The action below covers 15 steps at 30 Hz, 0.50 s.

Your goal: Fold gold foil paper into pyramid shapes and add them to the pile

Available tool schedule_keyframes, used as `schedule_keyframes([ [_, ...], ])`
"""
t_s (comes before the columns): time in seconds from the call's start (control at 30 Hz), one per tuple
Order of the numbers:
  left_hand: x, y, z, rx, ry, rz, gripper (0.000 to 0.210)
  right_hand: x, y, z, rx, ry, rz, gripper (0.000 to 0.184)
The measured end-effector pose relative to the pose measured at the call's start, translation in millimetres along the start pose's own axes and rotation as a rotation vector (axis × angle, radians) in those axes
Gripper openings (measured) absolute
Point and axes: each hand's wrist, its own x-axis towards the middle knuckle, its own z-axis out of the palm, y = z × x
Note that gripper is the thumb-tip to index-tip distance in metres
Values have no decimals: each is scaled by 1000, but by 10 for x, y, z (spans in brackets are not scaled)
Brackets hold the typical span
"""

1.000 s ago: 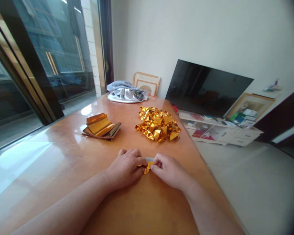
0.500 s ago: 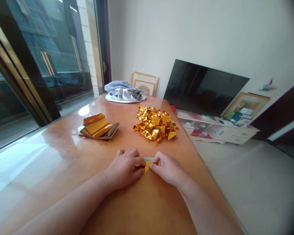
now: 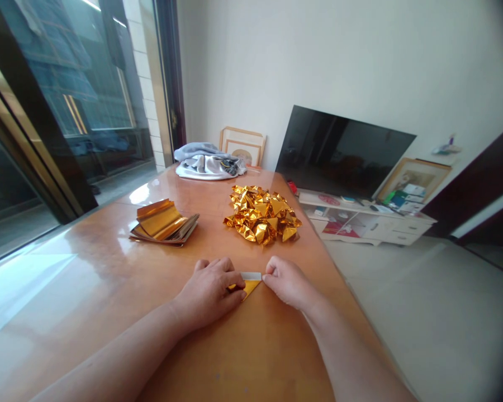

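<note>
A partly folded sheet of gold foil paper (image 3: 251, 286) lies on the wooden table between my hands, a pale strip along its far edge and a slanted gold edge on the right. My left hand (image 3: 212, 287) presses it down, its fingers bent over the left part and hiding it. At the paper's right corner, my right hand (image 3: 287, 282) is closed in a pinch, thumb against the curled fingers. Beyond the hands sits a heap of folded gold paper pieces (image 3: 262, 215). A stack of gold paper sheets (image 3: 163, 223) lies to the left of the heap.
The glossy table (image 3: 109, 290) runs away from me, its right edge above a tiled floor. A bundle of cloth (image 3: 207, 162) rests at the far end. Past it stand picture frames (image 3: 243, 146), a television (image 3: 343, 151) and a white cabinet (image 3: 377, 226).
My right thumb has slid off the paper's gold face to its right corner, where a slanted edge now shows. My left hand stays on the paper. The view has shifted slightly.
</note>
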Motion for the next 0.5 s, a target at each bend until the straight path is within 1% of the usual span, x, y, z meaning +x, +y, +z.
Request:
schedule_keyframes([
  [0.07, 5, 4, 3, -2, 2, -4, 15, -27, -29, -8, -1, -15, -5, 13],
  [0.17, 12, 12, 8, 2, 8, -15, 14, -63, -77, -6, -35, -34, -11, 27],
  [0.23, 15, 17, 13, 4, 10, -21, 13, -65, -88, -2, -63, -26, -25, 24],
  [0.3, 16, 18, 17, 6, 12, -27, 12, -53, -82, -4, -77, -17, -33, 14],
  [0.37, 16, 20, 16, 7, 12, -30, 11, -42, -76, -9, -85, -21, -29, 9],
  [0.43, 13, 22, 11, 7, 9, -26, 12, -48, -92, -15, -95, -26, -24, 12],
  [0.5, 10, 28, 7, 12, 10, -21, 13, -75, -137, -17, -119, -26, -22, 24],
])
